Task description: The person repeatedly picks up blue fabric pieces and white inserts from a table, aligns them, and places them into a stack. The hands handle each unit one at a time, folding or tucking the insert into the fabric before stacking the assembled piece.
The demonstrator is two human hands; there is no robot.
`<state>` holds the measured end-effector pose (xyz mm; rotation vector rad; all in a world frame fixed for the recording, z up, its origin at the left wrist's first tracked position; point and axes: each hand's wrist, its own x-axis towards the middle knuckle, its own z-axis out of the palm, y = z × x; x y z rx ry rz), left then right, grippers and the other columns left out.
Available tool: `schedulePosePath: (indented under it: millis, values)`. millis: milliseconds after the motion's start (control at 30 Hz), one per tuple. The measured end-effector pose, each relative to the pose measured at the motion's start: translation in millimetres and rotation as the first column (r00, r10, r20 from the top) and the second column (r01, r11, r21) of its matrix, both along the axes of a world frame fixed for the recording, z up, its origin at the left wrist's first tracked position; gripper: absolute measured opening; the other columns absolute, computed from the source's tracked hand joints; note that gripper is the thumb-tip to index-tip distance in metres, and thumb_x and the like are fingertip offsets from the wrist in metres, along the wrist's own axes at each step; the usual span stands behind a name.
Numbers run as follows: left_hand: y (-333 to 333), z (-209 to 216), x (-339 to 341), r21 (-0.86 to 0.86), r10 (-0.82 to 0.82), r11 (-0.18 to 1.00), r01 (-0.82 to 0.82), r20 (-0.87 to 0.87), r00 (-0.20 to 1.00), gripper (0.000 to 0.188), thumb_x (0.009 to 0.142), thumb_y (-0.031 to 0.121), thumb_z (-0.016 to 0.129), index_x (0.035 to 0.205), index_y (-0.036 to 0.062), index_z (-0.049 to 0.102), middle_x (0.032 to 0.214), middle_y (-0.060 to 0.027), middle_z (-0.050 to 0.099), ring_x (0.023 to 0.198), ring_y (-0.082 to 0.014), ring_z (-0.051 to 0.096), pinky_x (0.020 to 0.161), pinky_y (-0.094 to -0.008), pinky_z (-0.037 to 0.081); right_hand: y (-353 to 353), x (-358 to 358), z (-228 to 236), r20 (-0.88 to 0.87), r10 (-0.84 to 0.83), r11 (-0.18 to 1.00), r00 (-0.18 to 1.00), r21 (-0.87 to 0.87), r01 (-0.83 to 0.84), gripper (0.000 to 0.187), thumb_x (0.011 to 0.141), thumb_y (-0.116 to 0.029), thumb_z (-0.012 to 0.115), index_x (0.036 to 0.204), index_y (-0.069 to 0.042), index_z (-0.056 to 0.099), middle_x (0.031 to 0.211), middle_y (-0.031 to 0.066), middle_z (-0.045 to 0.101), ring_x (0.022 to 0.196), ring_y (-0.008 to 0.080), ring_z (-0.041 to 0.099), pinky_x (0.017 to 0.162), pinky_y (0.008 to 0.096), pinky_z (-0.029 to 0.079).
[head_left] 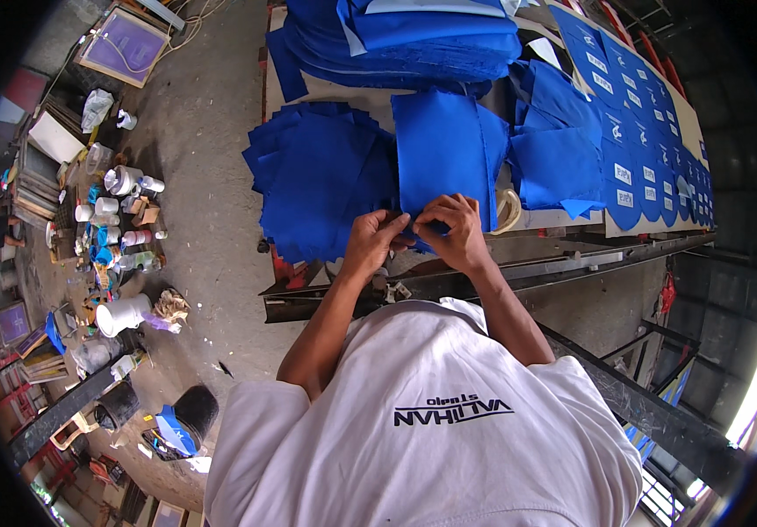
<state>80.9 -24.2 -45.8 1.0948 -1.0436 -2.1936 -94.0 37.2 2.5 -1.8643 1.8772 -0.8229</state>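
Both my hands meet at the near left corner of a blue fabric piece point(444, 145) at the table's front edge. My left hand point(373, 242) is closed, its thumb and forefinger pinched at that corner. My right hand point(454, 230) is closed too, with curled fingers over the near edge of the same piece. The fingertips of both hands nearly touch. Left of the piece lies a fanned stack of blue fabric pieces point(321, 176). A cream tape roll point(508, 211) sits just right of my right hand, partly under the cloth.
A tall pile of folded blue fabric point(396, 48) stands at the back. More cut blue pieces point(558, 149) lie to the right, beside rows of printed blue panels point(629, 140). A dark metal rail point(554, 266) runs along the table front. Buckets point(124, 314) and jars crowd the left floor.
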Motion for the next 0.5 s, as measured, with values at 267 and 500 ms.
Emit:
schedulePosePath:
  millis: [267, 500]
  values:
    - [-13, 58, -26, -0.62, 0.193, 0.784, 0.011, 0.261, 0.946, 0.032, 0.097, 0.029, 0.066, 0.085, -0.0001, 0.067, 0.062, -0.0071, 0.061, 0.054, -0.0115, 0.059, 0.05, -0.0287, 0.044, 5, -11, 6, 0.626, -0.243, 0.96, 0.741, 0.047, 0.275, 0.008, 0.091, -0.007, 0.059, 0.093, 0.001, 0.06, 0.091, 0.0025, 0.061, 0.087, 0.0111, 0.053, 0.079, 0.0271, 0.043]
    - [-12, 52, -45, -0.872, 0.267, 0.101, 0.479, 0.488, 0.831, 0.032, 0.086, 0.027, 0.073, 0.102, -0.0005, 0.07, 0.114, -0.0146, 0.066, 0.107, -0.0268, 0.064, 0.093, -0.0415, 0.049, -1, -111, -5, 0.509, -0.566, 0.71, 0.648, -0.099, 0.697, 0.025, 0.097, -0.022, 0.051, 0.096, 0.001, 0.061, 0.086, 0.0028, 0.055, 0.079, 0.0132, 0.049, 0.07, 0.0296, 0.042]
